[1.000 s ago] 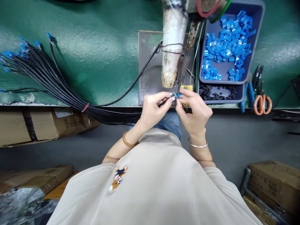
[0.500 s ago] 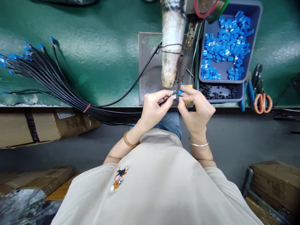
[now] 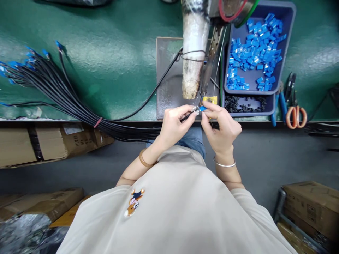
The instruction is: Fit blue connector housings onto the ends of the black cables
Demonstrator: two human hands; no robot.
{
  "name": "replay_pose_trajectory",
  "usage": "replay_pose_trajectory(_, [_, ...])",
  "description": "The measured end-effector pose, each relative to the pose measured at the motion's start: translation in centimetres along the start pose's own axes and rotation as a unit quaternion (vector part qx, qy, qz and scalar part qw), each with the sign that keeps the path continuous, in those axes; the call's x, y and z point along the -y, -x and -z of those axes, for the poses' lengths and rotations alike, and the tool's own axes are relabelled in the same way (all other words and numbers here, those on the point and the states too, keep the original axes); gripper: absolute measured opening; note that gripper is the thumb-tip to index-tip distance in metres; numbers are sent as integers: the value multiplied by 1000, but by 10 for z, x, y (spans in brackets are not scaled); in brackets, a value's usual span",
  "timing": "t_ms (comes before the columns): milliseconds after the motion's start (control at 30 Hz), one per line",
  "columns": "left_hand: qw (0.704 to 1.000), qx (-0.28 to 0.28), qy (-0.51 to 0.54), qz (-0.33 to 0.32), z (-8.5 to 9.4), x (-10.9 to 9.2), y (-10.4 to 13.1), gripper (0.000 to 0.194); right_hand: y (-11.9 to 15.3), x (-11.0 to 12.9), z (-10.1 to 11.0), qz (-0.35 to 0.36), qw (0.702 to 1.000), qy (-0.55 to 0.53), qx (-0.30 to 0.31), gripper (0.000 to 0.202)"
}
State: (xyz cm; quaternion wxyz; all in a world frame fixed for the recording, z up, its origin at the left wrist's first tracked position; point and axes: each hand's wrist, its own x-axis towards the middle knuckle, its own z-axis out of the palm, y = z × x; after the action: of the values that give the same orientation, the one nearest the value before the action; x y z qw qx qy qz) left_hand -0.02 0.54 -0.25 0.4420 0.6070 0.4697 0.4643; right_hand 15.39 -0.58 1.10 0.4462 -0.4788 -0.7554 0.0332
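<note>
My left hand (image 3: pixel 174 121) pinches a black cable (image 3: pixel 185 117) near its stripped end, at the table's front edge. Facing it, my right hand (image 3: pixel 221 121) holds a small blue connector (image 3: pixel 202 108) between thumb and fingertips. The cable's end meets the connector, or nearly so; the fingers hide the exact contact. Just above them is the tip of a soldering iron (image 3: pixel 202 95), fixed on a stand and pointing down. A thin solder wire (image 3: pixel 219 58) runs down beside it. Behind my right fingertips lies a yellow piece (image 3: pixel 210 100).
A tied bundle of black cables (image 3: pixel 71 102) with blue ends lies at left. On the right are a bin of blue connectors (image 3: pixel 284 53), a smaller tray of black parts (image 3: pixel 270 106), pliers (image 3: pixel 283 106) and orange-handled scissors (image 3: pixel 296 116). A white wrapped tube (image 3: pixel 192 56) hangs beside the iron.
Both hands have dropped slightly from the iron's tip toward me. The blue connector has shifted a little downward, and more of the yellow piece shows.
</note>
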Motion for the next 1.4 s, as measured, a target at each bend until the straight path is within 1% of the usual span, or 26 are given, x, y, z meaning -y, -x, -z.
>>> replay_pose_trajectory(67, [995, 26, 82, 44, 3, -2, -1, 18, 1, 0, 1, -7, 1000, -3, -10, 10])
replay_pose_trajectory(167, [966, 98, 214, 110, 10, -5, -4, 25, 3, 2, 3, -47, 998, -41, -12, 8])
replay_pose_trajectory(233, [948, 135, 250, 144, 14, -7, -5, 28, 4, 4, 6, -102, 992, -80, -2, 6])
replay_pose_trajectory(300, [941, 147, 254, 168, 16, -7, -4, 29, 4, 8, 10, -167, 978, -121, -22, 4])
replay_pose_trajectory(367, [939, 145, 254, 181, 15, -5, -2, 29, 3, 11, 15, -203, 965, -139, -90, 5])
replay_pose_trajectory(433, [937, 140, 261, 186, 14, -3, -1, 29, 2, 13, 21, -182, 956, -133, -190, 13])
replay_pose_trajectory(467, [937, 136, 265, 185, 13, -1, -1, 29, 2, 13, 23, -162, 952, -123, -230, 16])
replay_pose_trajectory(500, [937, 134, 267, 184, 12, 0, -1, 28, 2, 14, 24, -145, 950, -114, -250, 17])
replay_pose_trajectory(533, [937, 131, 266, 182, 12, 0, -1, 27, 2, 15, 26, -140, 952, -110, -249, 15])
replay_pose_trajectory(567, [939, 128, 264, 179, 12, 0, -1, 26, 3, 15, 26, -146, 956, -109, -228, 13])
replay_pose_trajectory(633, [944, 117, 257, 171, 12, -1, -3, 25, 7, 15, 25, -163, 969, -107, -153, 19])
replay_pose_trajectory(667, [946, 112, 254, 167, 11, -2, -3, 25, 9, 15, 23, -159, 975, -98, -121, 21])
replay_pose_trajectory(767, [950, 106, 248, 156, 10, -4, -5, 27, 14, 12, 14, -107, 992, -37, -57, 11])
replay_pose_trajectory(833, [952, 103, 248, 149, 9, -3, -6, 28, 16, 9, 8, -76, 997, -6, -31, 4])
replay_pose_trajectory(867, [953, 101, 247, 146, 8, -2, -6, 28, 17, 8, 4, -67, 998, -1, -23, 4])
replay_pose_trajectory(967, [956, 91, 242, 142, 6, 1, -8, 30, 17, 4, -3, -53, 998, 9, -12, 8])
replay_pose_trajectory(1067, [956, 81, 240, 146, 4, 2, -11, 33, 17, 2, -7, -64, 998, 9, -11, 9])
replay_pose_trajectory(1167, [954, 69, 249, 150, 3, 2, -13, 33, 15, 1, -8, -75, 997, -18, -22, 8])
replay_pose_trajectory(1267, [953, 57, 254, 153, 2, 1, -15, 32, 14, -1, -9, -67, 996, -45, -33, 9])
replay_pose_trajectory(1400, [954, 44, 254, 155, 2, 1, -17, 33, 11, -2, -10, -60, 996, -56, -26, 10])
